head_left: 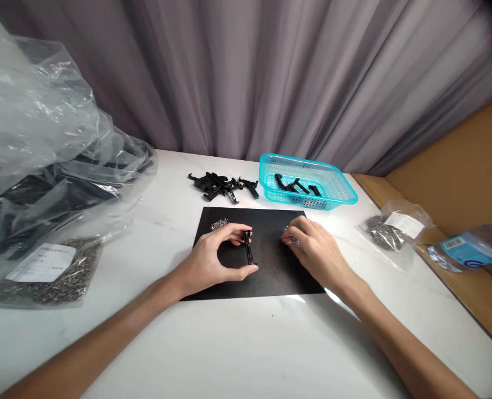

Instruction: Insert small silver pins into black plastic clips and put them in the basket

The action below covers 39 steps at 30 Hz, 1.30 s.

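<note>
Right now my two hands are both over one black mat (270,284) on the white marbled table (187,349). My left hand (217,252) grips one slim black plastic bracket (249,249) by its two ends, thumb at the near one and fingers at the far one, so that it sits above the middle of the mat. My right hand (317,244) is curled near the mat's right edge, its fingers closed around several silvery wire springs (294,241), too fine to count. One small heap of springs (219,224) lies just behind my left hand. Beyond the mat I have one tangled pile of black brackets (214,185), too jumbled to number, and beside it one turquoise basket (263,173) with about three black pieces (285,184) inside. Two labelled bags of metal bits flank me, one on the left (73,277) and one on the right (383,231), along with one large clear plastic bag (41,122) and one blue-labelled bottle (470,249)
</note>
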### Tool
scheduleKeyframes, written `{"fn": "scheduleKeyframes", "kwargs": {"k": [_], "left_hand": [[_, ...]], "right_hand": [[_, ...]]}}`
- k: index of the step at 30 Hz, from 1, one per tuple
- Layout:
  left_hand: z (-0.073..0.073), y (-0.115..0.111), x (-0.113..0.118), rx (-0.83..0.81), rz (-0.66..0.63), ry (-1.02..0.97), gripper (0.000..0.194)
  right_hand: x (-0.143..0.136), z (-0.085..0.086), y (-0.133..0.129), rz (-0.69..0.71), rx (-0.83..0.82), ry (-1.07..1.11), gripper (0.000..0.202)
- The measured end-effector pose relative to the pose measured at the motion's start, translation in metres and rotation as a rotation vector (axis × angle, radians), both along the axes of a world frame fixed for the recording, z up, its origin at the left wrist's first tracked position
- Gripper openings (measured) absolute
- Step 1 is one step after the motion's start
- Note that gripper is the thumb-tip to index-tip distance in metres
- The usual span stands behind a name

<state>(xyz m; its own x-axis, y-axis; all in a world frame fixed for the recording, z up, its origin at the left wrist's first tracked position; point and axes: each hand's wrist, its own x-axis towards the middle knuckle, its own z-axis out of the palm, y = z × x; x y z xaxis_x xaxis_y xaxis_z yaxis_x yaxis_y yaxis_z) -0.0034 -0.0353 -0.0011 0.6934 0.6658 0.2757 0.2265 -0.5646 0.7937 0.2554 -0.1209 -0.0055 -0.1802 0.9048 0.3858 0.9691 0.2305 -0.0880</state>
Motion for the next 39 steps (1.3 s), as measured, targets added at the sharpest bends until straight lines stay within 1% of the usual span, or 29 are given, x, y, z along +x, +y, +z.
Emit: {"fn": "scheduleKeyframes", "kwargs": {"k": [3,5,9,14,18,21,24,28,32,35,37,39], "left_hand": [[0.0,0.0,-0.001,0.008,-0.005,0.017,0.064],[0.0,-0.001,-0.001,0.016,-0.021,0.028,0.065],[0.0,-0.002,-0.001,0.021,-0.051,0.063,0.066],[-0.002,-0.003,0.0,0.043,-0.051,0.093,0.067],[-0.003,-0.004,0.001,0.045,-0.053,0.116,0.069],[-0.003,-0.005,0.001,0.052,-0.058,0.129,0.069],[-0.002,-0.006,0.001,0.064,-0.064,0.13,0.067],[-0.002,-0.007,0.0,0.08,-0.072,0.119,0.067],[-0.005,-0.006,0.0,0.07,-0.079,0.128,0.07],[-0.005,-0.006,0.001,0.029,-0.086,0.114,0.07],[-0.004,-0.007,0.002,0.001,-0.085,0.112,0.067],[-0.002,-0.008,0.003,-0.013,-0.075,0.132,0.065]], "right_hand": [[0.001,0.003,0.002,-0.022,-0.002,0.121,0.014],[0.001,0.007,0.001,-0.014,-0.038,0.267,0.013],[-0.003,0.011,-0.001,0.05,-0.148,0.553,0.013],[-0.014,0.011,-0.002,0.136,-0.276,0.717,0.012],[-0.02,0.013,-0.004,0.156,-0.263,0.793,0.009],[-0.022,0.016,-0.005,0.14,-0.237,0.82,0.013],[-0.021,0.016,-0.005,0.145,-0.232,0.796,0.018],[-0.019,0.012,-0.003,0.201,-0.24,0.74,0.019],[-0.02,0.006,-0.001,0.258,-0.174,0.669,0.02],[-0.022,0.004,-0.001,0.281,-0.147,0.683,0.02],[-0.024,0.004,-0.001,0.258,-0.152,0.716,0.018],[-0.026,0.005,-0.002,0.206,-0.171,0.767,0.015]]}}
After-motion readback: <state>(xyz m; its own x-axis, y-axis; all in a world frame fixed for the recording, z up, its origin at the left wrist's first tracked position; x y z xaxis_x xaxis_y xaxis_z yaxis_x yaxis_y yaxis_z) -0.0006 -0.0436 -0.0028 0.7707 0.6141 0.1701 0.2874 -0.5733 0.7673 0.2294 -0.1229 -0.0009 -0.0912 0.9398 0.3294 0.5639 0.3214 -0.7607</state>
